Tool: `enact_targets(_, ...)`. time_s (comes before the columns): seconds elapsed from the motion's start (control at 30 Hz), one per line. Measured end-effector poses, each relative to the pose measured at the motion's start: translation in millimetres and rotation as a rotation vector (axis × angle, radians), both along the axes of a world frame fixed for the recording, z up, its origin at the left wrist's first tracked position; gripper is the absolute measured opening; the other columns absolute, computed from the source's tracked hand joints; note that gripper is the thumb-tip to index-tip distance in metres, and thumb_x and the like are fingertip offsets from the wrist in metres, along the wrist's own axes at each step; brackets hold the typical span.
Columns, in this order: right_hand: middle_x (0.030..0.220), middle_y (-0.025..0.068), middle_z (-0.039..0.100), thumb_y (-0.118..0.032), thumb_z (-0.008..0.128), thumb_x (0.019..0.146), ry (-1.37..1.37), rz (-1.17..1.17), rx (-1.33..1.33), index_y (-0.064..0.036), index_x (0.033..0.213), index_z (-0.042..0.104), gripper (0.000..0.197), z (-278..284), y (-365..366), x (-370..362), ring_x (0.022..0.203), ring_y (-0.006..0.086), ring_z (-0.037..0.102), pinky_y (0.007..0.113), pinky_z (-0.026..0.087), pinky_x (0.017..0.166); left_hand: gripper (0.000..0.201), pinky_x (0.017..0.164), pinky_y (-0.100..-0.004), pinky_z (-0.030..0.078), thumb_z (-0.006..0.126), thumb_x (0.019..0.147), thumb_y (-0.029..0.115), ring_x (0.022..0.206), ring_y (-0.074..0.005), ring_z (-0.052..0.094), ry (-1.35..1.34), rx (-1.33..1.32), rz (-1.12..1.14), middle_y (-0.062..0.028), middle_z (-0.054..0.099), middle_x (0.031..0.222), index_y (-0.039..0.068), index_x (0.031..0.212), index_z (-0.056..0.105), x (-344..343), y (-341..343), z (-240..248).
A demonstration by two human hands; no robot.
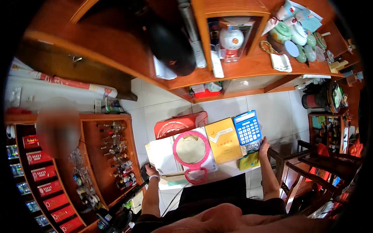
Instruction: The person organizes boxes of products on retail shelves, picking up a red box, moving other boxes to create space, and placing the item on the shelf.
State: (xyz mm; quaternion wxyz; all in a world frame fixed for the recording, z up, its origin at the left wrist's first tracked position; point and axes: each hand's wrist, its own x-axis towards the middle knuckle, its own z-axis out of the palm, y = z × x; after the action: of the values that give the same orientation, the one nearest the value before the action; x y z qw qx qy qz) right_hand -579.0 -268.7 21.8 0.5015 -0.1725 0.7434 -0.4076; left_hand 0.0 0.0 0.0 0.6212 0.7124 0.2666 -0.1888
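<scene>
Between my hands is a pale flat board (229,169), its top laden with things. My left hand (152,171) is closed at its near left corner, with a bracelet on the wrist. At the right edge, my right hand (264,148) grips beside a blue calculator (248,129); the fingertips are partly hidden. A yellow book (223,140) lies left of the calculator. A round pink-framed hand mirror (191,149) rests on white papers (165,157). Below the calculator sit a clear plastic packet (250,147) and a yellow-green pouch (249,161).
A red plastic stool (180,123) stands just beyond the board on the tiled floor (155,93). Wooden shelves with red boxes (47,173) line the left. A wooden cabinet (233,77) with jars (299,35) runs along the far side. A dark wooden chair (307,165) is at right.
</scene>
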Motion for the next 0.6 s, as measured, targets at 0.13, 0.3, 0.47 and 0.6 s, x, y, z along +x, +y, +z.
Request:
enact_targets(0.13,0.072,0.0102,0.058,-0.04,0.046,0.088,0.185,0.018,-0.044,0.0083,0.073,0.057,0.052,-2.1,-57.6,-25.4,0.067,0.0192,0.049,0.038,0.041,0.065,0.037,0.061,-0.0334,0.044,0.054,0.074,0.032,0.072,-0.0193,0.054,0.048,-0.073,0.063,-0.0082,0.056,0.085,-0.001,0.091,0.058,-71.0,-28.2,-28.9)
enact_targets(0.3,0.075,0.0102,0.06,-0.041,0.047,0.086,0.306,0.262,0.099,0.0065,0.078,0.06,0.049,-26.2,-38.2,134.9,0.068,0.0207,0.053,0.035,0.043,0.07,0.036,0.064,-0.0298,0.045,0.052,0.077,0.036,0.072,-0.0182,0.055,-0.154,-0.009,0.185,-0.0054,0.058,0.085,0.003,0.091,0.058,15.8,72.1,17.9)
enact_targets(0.47,0.088,0.0226,0.061,-0.049,0.048,0.081,0.432,0.577,0.092,0.0038,0.084,0.065,0.056,-62.7,-79.9,211.1,0.089,0.0332,0.056,0.036,0.04,0.083,0.058,0.092,-0.0352,0.037,0.044,0.083,0.045,0.11,-0.0262,0.047,-0.102,0.105,0.186,-0.0109,0.049,0.122,0.003,0.124,0.045,13.9,148.2,-2.4)
enact_targets(0.6,0.102,0.0241,0.06,-0.056,0.037,0.082,0.538,0.809,0.139,-0.0023,0.093,0.066,0.062,-24.6,-98.3,288.1,0.102,0.0364,0.054,0.039,0.037,0.092,0.071,0.099,-0.04,0.032,0.043,0.08,0.052,0.118,-0.0321,0.041,0.104,0.029,0.353,-0.017,0.04,0.131,0.002,0.131,0.037,-13.9,166.4,0.7)
